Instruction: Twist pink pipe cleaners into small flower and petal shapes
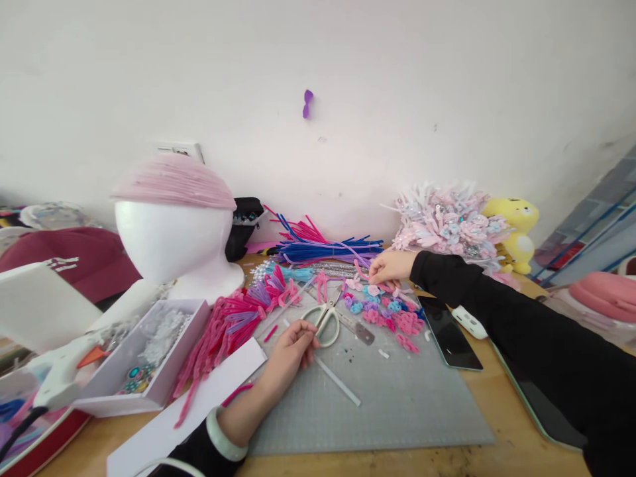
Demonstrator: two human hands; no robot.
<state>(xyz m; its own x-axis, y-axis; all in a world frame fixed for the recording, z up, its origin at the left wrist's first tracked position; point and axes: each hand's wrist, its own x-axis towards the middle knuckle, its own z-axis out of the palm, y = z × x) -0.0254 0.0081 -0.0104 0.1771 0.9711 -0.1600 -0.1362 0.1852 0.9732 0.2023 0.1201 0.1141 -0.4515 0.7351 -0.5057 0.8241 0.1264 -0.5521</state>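
My left hand [297, 342] is over the mat with its fingers curled around one handle loop of the scissors [328, 326], whose blades point away from me. A translucent glue stick [338, 381] lies just below that hand. Farther back on the right, my right hand [390, 267] is closed in a pinch at the edge of a spread of small twisted chenille pieces [392, 306] in pink, blue and purple. What its fingertips hold is hidden; a short pink stem [358, 269] shows beside them. A bundle of pink and purple chenille stems [238, 318] lies left of the scissors.
A grey cutting mat [397, 404] covers the table's middle. Left are a white foam head [163, 238], a bead box [193, 324] and a glue gun [59, 371]. Blue stems [322, 250] lie behind. Right are a phone [450, 334], a fluffy pink-white bunch [442, 222] and a yellow plush [517, 225].
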